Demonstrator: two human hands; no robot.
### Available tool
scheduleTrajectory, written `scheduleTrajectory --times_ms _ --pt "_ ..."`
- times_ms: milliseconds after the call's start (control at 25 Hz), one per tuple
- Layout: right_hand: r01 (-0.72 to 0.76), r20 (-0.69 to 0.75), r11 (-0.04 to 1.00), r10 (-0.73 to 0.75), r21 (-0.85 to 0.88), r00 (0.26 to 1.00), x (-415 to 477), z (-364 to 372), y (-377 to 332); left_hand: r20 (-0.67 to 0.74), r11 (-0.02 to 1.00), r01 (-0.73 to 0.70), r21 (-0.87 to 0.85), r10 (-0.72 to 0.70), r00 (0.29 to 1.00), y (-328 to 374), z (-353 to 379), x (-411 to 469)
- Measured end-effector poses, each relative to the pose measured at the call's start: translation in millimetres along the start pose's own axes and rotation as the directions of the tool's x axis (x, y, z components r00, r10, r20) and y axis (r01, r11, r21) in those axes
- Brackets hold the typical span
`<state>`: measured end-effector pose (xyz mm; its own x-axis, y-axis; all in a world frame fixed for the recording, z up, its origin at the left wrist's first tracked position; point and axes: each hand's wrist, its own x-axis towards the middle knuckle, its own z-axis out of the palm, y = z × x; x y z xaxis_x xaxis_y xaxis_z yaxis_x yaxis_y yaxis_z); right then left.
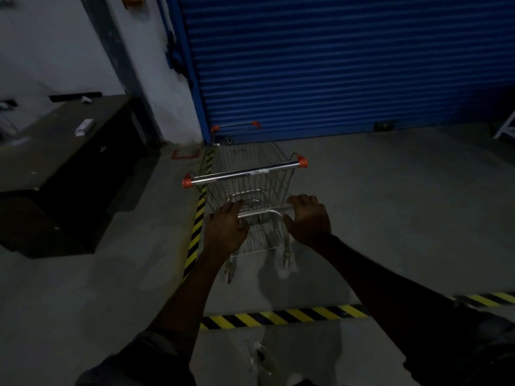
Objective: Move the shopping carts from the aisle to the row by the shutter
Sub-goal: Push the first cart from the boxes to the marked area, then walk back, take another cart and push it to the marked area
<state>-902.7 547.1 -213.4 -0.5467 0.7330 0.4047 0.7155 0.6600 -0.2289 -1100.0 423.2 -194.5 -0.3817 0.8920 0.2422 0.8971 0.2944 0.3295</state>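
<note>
Nearest, well short of the blue roller shutter [334,65], the left hand [227,227] and right hand [308,221] are curled over the chrome crossbar [260,213] of a shopping cart [245,173], one at each end and level with each other. The cart's long axis is pointed away from that hold toward the shutter's left foot, where a second cart's handle [234,125] is seen just beyond the basket's nose.

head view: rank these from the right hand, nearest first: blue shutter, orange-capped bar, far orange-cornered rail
1. Orange-capped bar: just ahead of the right hand, which holds the silver bar.
2. Far orange-cornered rail: beyond the basket, slightly to the left.
3. Blue shutter: behind everything, across the back.
</note>
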Motion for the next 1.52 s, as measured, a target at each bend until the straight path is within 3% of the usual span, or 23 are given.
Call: scheduleTrajectory --times_ms 320,440,560,1120,1360,1520 --pt "-0.099 -0.106 0.995 0.1 0.008 0.989 -76.7 -35.9 -28.8 0.001 0.991 -0.098 -0.094 0.098 0.995 17.0 -20.4 -63.4" --pt "-0.203 -0.029 0.977 0.205 0.057 0.978 -113.6 -53.7 -45.2 -0.003 0.984 -0.134 -0.119 0.135 0.991 25.9 -25.9 -86.1" --pt "-0.246 -0.058 0.965 0.252 0.087 0.966 -157.6 -72.0 -48.4 0.038 0.975 -0.166 -0.149 0.173 0.984 41.8 -21.8 -110.6" --pt "-0.454 -0.138 0.889 0.458 0.063 0.878 -356.9 -188.7 3.6 0.01 0.828 -0.42 -0.371 0.456 0.89 195.1 -17.7 -249.9" --pt "-0.486 -0.179 0.872 0.487 0.054 0.855 -471.5 -259.5 30.5 0.013 0.817 -0.493 -0.298 0.52 0.854 290.0 -17.2 -339.1" --pt "-0.519 -0.2 0.855 0.507 -0.004 0.838 -539.7 -296.9 35.5 -0.075 0.754 -0.618 -0.222 0.618 0.782 325.7 -25.6 -401.7"
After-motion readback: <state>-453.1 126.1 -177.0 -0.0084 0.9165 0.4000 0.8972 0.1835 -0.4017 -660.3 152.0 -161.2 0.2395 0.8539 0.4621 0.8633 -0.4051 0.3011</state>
